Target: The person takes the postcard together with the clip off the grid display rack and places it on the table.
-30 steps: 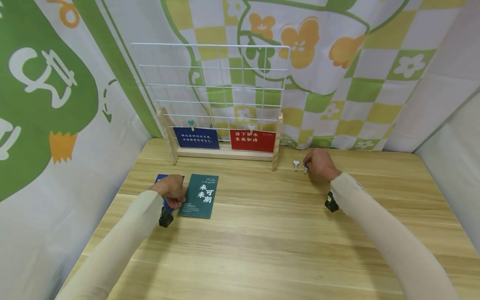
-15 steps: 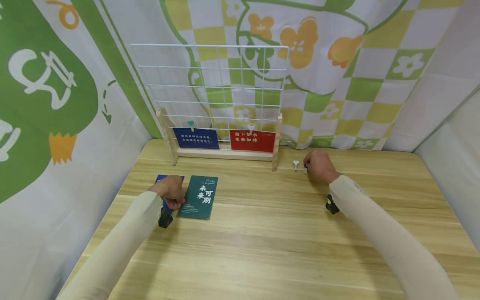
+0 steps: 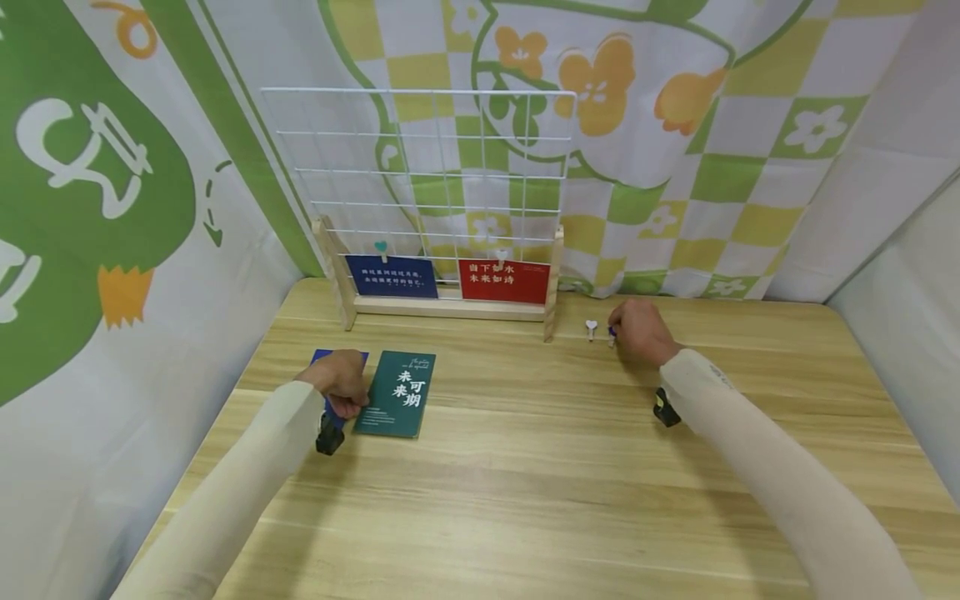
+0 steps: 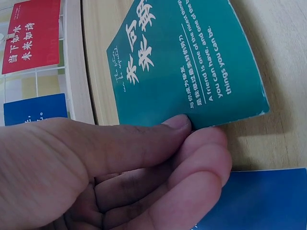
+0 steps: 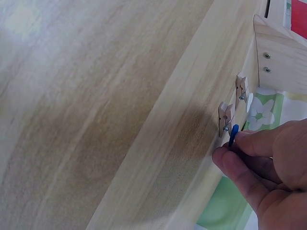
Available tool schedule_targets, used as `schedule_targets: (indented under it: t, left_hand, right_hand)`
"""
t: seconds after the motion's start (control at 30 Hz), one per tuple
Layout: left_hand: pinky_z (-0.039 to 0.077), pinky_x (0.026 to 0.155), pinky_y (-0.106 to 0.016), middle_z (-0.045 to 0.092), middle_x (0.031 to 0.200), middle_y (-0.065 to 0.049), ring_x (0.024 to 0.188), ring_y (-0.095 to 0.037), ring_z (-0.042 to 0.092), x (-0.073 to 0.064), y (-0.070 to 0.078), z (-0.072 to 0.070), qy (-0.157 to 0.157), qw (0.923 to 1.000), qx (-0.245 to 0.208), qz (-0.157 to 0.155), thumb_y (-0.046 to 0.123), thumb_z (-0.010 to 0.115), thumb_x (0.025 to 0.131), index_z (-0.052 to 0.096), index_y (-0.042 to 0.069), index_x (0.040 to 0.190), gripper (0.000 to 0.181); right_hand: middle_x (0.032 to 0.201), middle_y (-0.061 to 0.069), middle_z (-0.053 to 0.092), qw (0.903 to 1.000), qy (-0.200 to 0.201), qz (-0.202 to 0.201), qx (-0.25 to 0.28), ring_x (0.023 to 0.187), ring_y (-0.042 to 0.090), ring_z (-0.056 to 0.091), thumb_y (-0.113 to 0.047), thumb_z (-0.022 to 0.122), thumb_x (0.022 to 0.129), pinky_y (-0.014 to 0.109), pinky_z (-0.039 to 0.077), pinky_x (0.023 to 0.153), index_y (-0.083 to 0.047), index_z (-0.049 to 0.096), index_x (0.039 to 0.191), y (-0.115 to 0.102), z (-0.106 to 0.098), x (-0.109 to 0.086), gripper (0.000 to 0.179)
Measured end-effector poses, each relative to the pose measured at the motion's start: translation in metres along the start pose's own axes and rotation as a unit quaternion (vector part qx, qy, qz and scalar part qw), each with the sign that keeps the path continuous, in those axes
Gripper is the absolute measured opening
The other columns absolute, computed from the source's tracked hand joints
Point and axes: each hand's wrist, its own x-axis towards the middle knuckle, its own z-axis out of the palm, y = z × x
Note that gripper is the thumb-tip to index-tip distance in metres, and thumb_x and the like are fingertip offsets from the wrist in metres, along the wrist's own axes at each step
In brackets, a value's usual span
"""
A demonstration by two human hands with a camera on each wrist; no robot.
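"One wood-grain table (image 3: 525, 500) takes up most of the view, yes? What stands on it?"

"At the back, a rack (image 3: 450, 311): white wire grid, pale wooden feet and base bar. Low on the grid hang a navy card (image 3: 393, 277) and, to its right, a red card (image 3: 502, 282)."

"And the loose cards?"

"A green card (image 3: 396, 393) lies in front of the rack, towards the left. It's deep teal-green with big white Chinese characters and smaller white lines, some in English. Its lower corner looks slightly raised, with a shadow beside it. Just left of it is a blue card (image 4: 266, 199), partly covered."

"Covered by what?"

"The left hand (image 3: 345, 382). Thumb and fingertips are closed together, pinching the green card's left edge."

"The other one?"

"The right hand (image 3: 643, 331) is right of the rack, near the table's back edge, thumb and finger closed on the blue heart of a small clip (image 5: 224, 119)."

"What does that look like?"

"A tiny pale wooden peg with a metal spring. Just beside it is a matching white-heart clip (image 3: 591, 327), untouched."
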Motion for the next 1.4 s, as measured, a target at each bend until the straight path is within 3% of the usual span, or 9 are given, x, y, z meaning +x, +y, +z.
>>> schedule_targets:
  t: [0.6,0.77,0.9,1.1,1.4]
  left_hand:
    - [0.055,0.056,-0.021,0.069,0.066,-0.006,0.054,-0.009,0.064,-0.003,-0.001,0.002,-0.007,0.9999,-0.013,-0.007,0.002,0.067,0.09,0.066,-0.002,0.081,0.009]
    - [0.056,0.056,-0.023,0.068,0.064,-0.007,0.053,-0.01,0.063,-0.006,-0.002,-0.002,0.003,0.9999,-0.015,0.008,-0.002,0.065,0.086,0.067,-0.003,0.078,0.008]
    - [0.056,0.056,-0.023,0.068,0.063,-0.006,0.053,-0.01,0.064,-0.006,-0.005,-0.006,0.007,0.9996,-0.021,0.018,-0.001,0.065,0.086,0.067,-0.003,0.077,0.009]
    - [0.056,0.055,-0.024,0.068,0.062,-0.007,0.053,-0.011,0.064,-0.005,-0.008,-0.013,0.042,0.9982,-0.01,0.042,-0.003,0.066,0.084,0.069,-0.002,0.073,0.012]
    - [0.054,0.055,-0.024,0.067,0.063,-0.006,0.055,-0.012,0.063,-0.01,-0.006,-0.021,0.092,0.9944,-0.007,0.053,0.001,0.062,0.089,0.07,-0.002,0.075,0.016]
  right_hand:
    - [0.1,0.022,0.073,0.9997,-0.008,0.02,0.014,0.094,0.038,0.07,0.004,0.056,0.089,0.048,0.057,0.081,0.005,0.075,0.098,-0.003,-0.011,-0.001,0.021]
    - [0.102,0.025,0.072,0.9982,0.008,0.046,0.039,0.09,0.038,0.07,0.002,0.056,0.09,0.048,0.058,0.078,0.006,0.073,0.104,-0.003,-0.023,0.003,0.022]
    - [0.107,0.024,0.071,0.9977,0.015,0.054,0.036,0.096,0.039,0.069,-0.001,0.059,0.092,0.049,0.055,0.085,0.004,0.073,0.107,-0.009,-0.036,0.007,0.021]
    - [0.104,0.022,0.073,0.9982,0.043,0.024,0.034,0.095,0.039,0.069,-0.004,0.063,0.092,0.051,0.054,0.088,0.004,0.074,0.103,-0.023,-0.048,0.011,0.017]
    - [0.101,0.019,0.074,0.9987,0.028,0.032,0.028,0.092,0.036,0.07,-0.009,0.061,0.095,0.049,0.055,0.082,0.0,0.074,0.107,-0.045,-0.059,0.018,0.02]
